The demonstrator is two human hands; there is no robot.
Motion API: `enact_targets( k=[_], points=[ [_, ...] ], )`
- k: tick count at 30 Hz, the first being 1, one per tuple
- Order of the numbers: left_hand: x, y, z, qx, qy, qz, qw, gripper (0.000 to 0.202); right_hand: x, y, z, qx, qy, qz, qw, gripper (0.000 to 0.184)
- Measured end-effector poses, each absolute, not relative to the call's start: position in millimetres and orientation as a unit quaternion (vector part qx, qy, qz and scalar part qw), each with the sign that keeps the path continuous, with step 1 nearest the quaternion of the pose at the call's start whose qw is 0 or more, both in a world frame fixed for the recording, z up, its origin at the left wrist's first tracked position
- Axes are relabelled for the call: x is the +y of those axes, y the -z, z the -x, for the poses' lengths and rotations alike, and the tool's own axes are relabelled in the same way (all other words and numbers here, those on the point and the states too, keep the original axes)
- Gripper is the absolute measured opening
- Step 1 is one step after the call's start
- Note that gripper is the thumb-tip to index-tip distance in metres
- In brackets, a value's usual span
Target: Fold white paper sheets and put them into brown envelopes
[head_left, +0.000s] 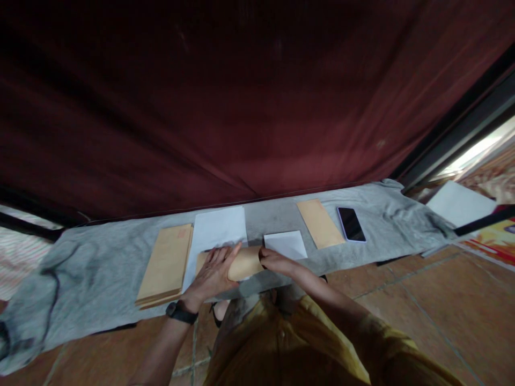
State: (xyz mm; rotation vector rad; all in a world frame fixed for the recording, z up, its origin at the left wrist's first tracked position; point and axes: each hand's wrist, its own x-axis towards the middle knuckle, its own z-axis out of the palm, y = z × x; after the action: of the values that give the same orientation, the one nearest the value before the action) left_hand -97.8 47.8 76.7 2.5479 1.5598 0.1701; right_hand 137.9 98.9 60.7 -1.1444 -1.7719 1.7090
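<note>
A brown paper envelope point(247, 262) lies crosswise in front of me, its right end bulging up. My left hand point(213, 272) rests flat on its left part, fingers stretched and thumb apart. At the bulging end, my right hand point(274, 261) has its fingers curled on the envelope's edge; the fingertips are hidden there. White paper sheets point(221, 225) lie beyond my left hand. A smaller folded white paper point(285, 244) sits just beyond my right hand.
A stack of brown envelopes point(167, 262) lies to the left. On the right are a single brown envelope point(321, 223) and a phone point(351, 224). Grey cloth point(100, 273) covers the narrow surface, and a dark red curtain point(257, 107) hangs behind it.
</note>
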Motion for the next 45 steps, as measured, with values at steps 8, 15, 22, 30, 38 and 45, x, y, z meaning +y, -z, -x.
enact_targets(
  k=[8, 15, 22, 30, 38, 45],
  points=[
    [59.6, -70.0, 107.2, 0.569, -0.060, -0.808, 0.142, 0.116, 94.3, -36.8, -174.9, -0.580, -0.578, 0.465, 0.337, 0.028],
    [64.8, -61.9, 110.5, 0.582, -0.055, -0.794, 0.165, 0.118, 90.0, -21.3, -248.3, -0.629, -0.271, 0.660, 0.308, 0.041],
    [68.6, -67.3, 110.4, 0.579, -0.047, -0.794, 0.179, 0.119, 90.6, -9.7, -267.1, -0.651, -0.144, 0.710, 0.224, 0.039],
    [61.8, -66.4, 107.6, 0.573, -0.021, -0.805, 0.154, 0.120, 95.0, -21.5, -243.2, -0.628, -0.149, 0.752, 0.135, 0.050],
    [60.9, -53.2, 110.1, 0.575, -0.018, -0.804, 0.155, 0.125, 96.9, -27.2, -239.3, -0.596, -0.186, 0.770, 0.130, 0.046],
    [61.0, -50.4, 111.3, 0.573, -0.023, -0.804, 0.155, 0.125, 99.9, -19.9, -250.0, -0.522, -0.361, 0.699, 0.329, 0.016]
  ],
)
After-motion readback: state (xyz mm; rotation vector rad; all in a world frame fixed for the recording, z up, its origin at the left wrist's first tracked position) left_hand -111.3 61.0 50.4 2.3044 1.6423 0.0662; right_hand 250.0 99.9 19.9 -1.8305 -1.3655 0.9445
